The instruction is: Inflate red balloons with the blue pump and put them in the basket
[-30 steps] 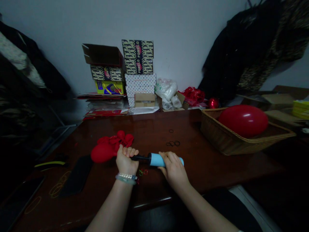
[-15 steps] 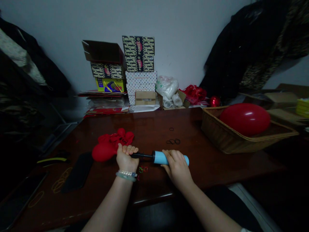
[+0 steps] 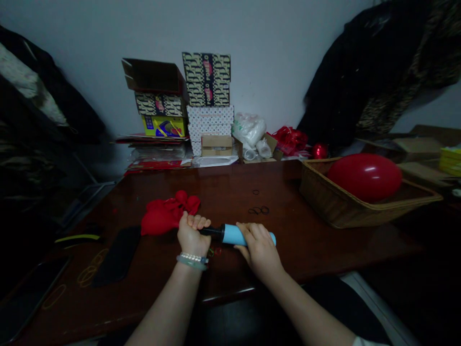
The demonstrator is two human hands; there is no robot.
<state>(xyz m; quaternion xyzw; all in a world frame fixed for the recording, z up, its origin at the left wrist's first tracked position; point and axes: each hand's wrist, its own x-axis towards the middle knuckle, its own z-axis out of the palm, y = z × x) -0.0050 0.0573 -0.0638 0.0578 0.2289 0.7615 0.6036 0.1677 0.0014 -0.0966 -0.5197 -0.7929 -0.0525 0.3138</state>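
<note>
My left hand [image 3: 193,234] is closed around the black nozzle end of a hand pump and the neck of a red balloon [image 3: 157,221]. The fingers of my right hand [image 3: 258,244] wrap round the pump's light blue barrel [image 3: 233,234]. Only a short stretch of black shaft shows between the barrel and my left hand. The balloon is partly filled and lies to the left of my left hand, against a heap of limp red balloons [image 3: 183,198]. My fingers hide where the balloon meets the nozzle.
A wicker basket [image 3: 340,214] holding a large red balloon [image 3: 365,177] stands at the right. Black bands [image 3: 258,210] lie mid-table. A dark flat object [image 3: 118,254] and yellowish rubber bands [image 3: 86,275] lie at the left. Stacked boxes [image 3: 211,117] stand by the wall.
My right hand and the blue barrel have moved left, closer to my left hand, so less shaft shows. My left hand has shifted slightly right. The held balloon looks different in shape.
</note>
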